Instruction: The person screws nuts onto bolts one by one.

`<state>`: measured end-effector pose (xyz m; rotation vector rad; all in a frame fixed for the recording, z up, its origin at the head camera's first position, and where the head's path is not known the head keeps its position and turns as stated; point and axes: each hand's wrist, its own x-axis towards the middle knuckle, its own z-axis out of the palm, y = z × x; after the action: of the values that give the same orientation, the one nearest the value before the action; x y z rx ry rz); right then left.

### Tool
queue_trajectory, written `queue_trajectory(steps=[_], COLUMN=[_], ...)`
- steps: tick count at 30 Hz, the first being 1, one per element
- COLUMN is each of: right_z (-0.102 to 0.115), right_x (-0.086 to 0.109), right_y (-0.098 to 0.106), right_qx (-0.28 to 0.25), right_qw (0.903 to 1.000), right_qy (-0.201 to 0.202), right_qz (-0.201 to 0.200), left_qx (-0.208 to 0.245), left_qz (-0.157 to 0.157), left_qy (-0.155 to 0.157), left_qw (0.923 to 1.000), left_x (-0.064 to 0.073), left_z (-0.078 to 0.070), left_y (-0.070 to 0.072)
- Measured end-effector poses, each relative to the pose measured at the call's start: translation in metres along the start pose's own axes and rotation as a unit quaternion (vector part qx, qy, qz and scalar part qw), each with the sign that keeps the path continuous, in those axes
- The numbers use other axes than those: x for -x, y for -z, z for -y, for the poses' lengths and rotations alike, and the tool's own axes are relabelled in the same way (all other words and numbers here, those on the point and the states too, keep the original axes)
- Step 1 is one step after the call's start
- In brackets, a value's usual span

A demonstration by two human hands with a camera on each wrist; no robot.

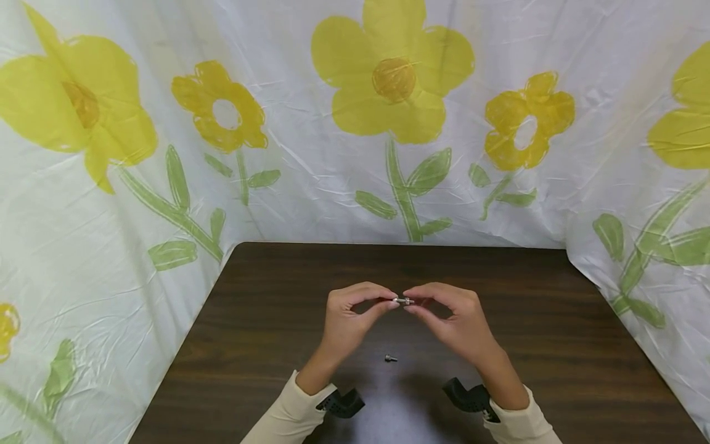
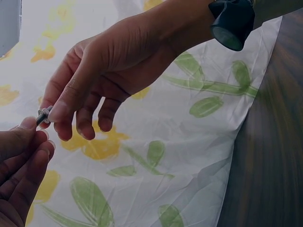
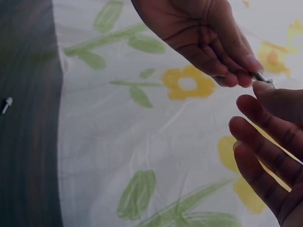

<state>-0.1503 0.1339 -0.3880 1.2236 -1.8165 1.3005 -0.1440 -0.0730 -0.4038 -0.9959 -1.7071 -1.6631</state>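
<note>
Above the table, a small silver bolt (image 1: 403, 301) with a nut-like ring on it spans the gap between the two hands. Thumb and fingertips of my left hand (image 1: 346, 320) pinch one end of it. At the other end, my right hand (image 1: 463, 324) pinches the part with the ring (image 2: 45, 115), as the left wrist view shows. In the right wrist view the bolt (image 3: 258, 77) is partly covered by fingertips. A second small bolt (image 1: 391, 358) lies on the table below the hands, apart from both.
The dark wood-grain table (image 1: 266, 296) carries that loose bolt. White curtains (image 1: 299, 185) printed with yellow flowers hang behind the table and along its sides. A black wrist camera (image 1: 341, 404) is strapped at the left wrist, another black camera (image 1: 468, 398) at the right.
</note>
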Motion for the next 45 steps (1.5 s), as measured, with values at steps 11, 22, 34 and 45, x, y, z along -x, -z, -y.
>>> queue_trajectory(steps=[11,22,34,45], right_z=[-0.001,0.004,0.005,0.000], right_x=[0.002,0.005,0.005,0.001], right_y=[-0.001,-0.002,-0.002,-0.001], right_qx=[0.012,0.006,0.021,0.006], right_qw=[0.9998,0.9973,0.9927,0.9998], right_qy=[-0.011,-0.067,-0.113,-0.014], right_qz=[0.007,0.028,0.036,-0.012], left_qx=[0.001,-0.004,-0.010,-0.018], left_qz=[0.005,0.017,0.017,0.002], left_qy=[-0.009,-0.012,-0.006,0.001], left_qw=[0.9999,0.9998,0.9998,0.9998], left_x=[0.001,-0.008,-0.010,-0.002], left_z=[0.002,-0.017,-0.021,0.002], left_y=[0.000,-0.001,-0.003,0.004])
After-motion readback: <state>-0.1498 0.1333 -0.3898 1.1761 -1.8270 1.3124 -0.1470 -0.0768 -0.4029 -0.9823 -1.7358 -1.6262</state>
